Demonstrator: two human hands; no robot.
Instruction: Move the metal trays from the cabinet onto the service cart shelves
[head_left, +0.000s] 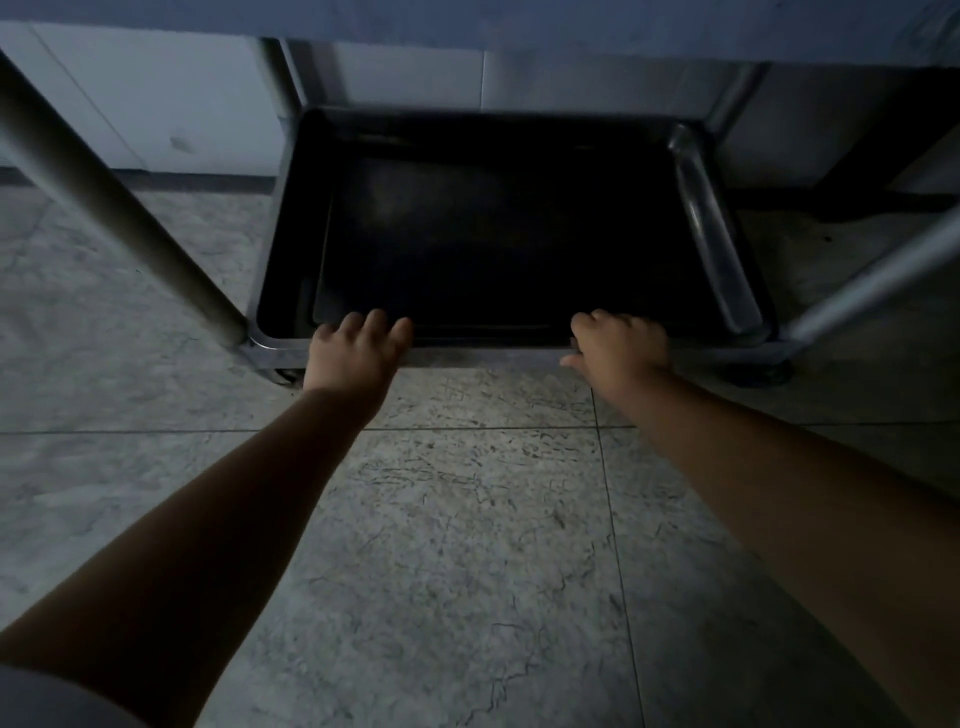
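Over tiled floor (467, 519), left hand (358, 348) and right hand (618, 345) grip tray (493, 249)

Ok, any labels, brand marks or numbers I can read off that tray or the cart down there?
None. No text, label or number shows anywhere in the head view. The dark tray on the cart's bottom shelf is unmarked as far as the dim light shows, and the cart posts and floor tiles are bare too. Both hands rest on the tray's near edge.
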